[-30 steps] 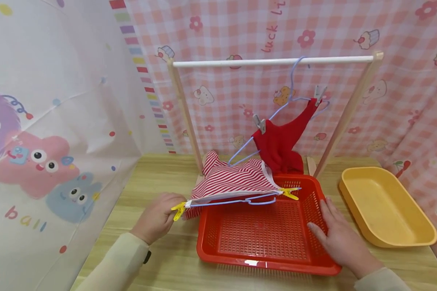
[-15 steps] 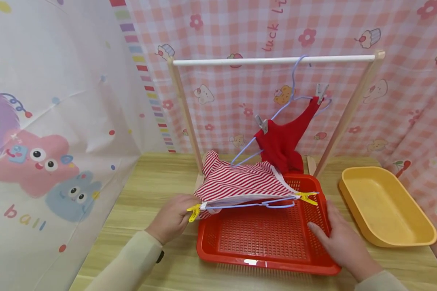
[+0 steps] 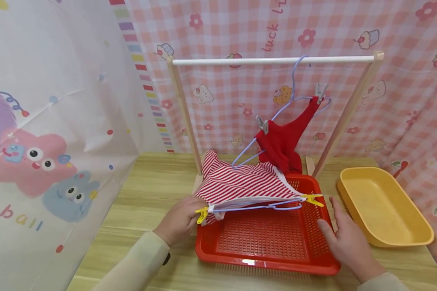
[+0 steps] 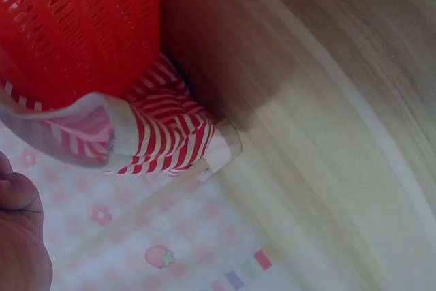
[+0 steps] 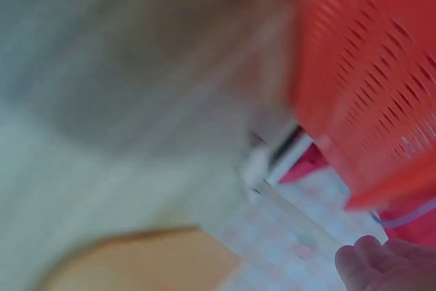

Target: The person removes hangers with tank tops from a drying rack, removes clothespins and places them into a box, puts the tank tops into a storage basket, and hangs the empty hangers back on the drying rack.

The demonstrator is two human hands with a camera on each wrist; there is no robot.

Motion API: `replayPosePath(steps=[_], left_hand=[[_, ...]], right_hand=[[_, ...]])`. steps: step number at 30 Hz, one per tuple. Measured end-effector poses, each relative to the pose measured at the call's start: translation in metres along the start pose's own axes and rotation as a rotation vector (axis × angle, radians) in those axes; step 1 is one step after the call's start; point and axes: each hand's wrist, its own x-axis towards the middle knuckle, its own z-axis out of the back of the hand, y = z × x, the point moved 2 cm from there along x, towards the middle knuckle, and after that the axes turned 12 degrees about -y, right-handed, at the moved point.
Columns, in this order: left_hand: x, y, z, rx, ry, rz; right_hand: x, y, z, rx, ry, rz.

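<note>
In the head view, my left hand (image 3: 180,221) grips the left end of a blue clothes hanger (image 3: 256,207) beside a yellow clothespin (image 3: 202,215). From the hanger a red-and-white striped garment (image 3: 244,184) spreads backward, its right corner pinned by another yellow clothespin (image 3: 314,199). The hanger lies across the back part of a red perforated basket (image 3: 262,238). My right hand (image 3: 351,244), fingers straight and thumb apart, is beside the basket's right rim and holds nothing. In the right wrist view its fingertips (image 5: 368,257) show below the basket wall.
Behind the basket stands a drying rack with a white rod (image 3: 240,62). A red garment (image 3: 284,139) hangs there from a blue hanger, fixed by grey clothespins (image 3: 263,124). A yellow tray (image 3: 386,206) sits on the wooden table (image 3: 149,178) at the right.
My left hand has moved right, carrying the hanger and striped garment farther over the basket. My right hand has shifted slightly right, away from the basket's rim.
</note>
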Motion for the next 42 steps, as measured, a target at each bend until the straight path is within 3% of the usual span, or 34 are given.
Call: replayPosePath(steps=[3, 5, 8, 11, 19, 24, 27, 35, 42], left_hand=[[-0.001, -0.001, -0.002, 0.006, 0.016, 0.003], [-0.002, -0.001, -0.002, 0.006, 0.03, 0.009], [-0.002, -0.003, -0.003, 0.007, 0.046, 0.012], [-0.003, -0.004, -0.004, 0.019, 0.05, -0.011], [-0.007, -0.003, -0.005, 0.037, 0.062, -0.02], [-0.006, -0.004, -0.005, 0.047, 0.052, -0.062], [-0.006, -0.004, -0.004, 0.059, 0.049, -0.08], [-0.006, -0.003, -0.003, 0.068, 0.045, -0.08], [-0.007, -0.003, -0.002, 0.087, 0.051, -0.047]], right_hand=[[0.016, 0.009, 0.014, 0.05, -0.073, 0.018], [0.033, 0.018, 0.025, 0.067, -0.063, -0.003], [0.061, 0.035, 0.037, 0.03, 0.06, -0.038], [0.087, 0.05, 0.037, -0.018, 0.207, -0.032], [0.137, 0.072, 0.007, -0.089, 0.48, 0.054], [0.149, 0.079, -0.009, -0.144, 0.632, 0.053], [0.151, 0.083, -0.018, -0.155, 0.675, 0.048], [0.151, 0.09, -0.036, -0.148, 0.664, -0.034], [0.148, 0.089, -0.038, -0.028, 0.673, -0.162]])
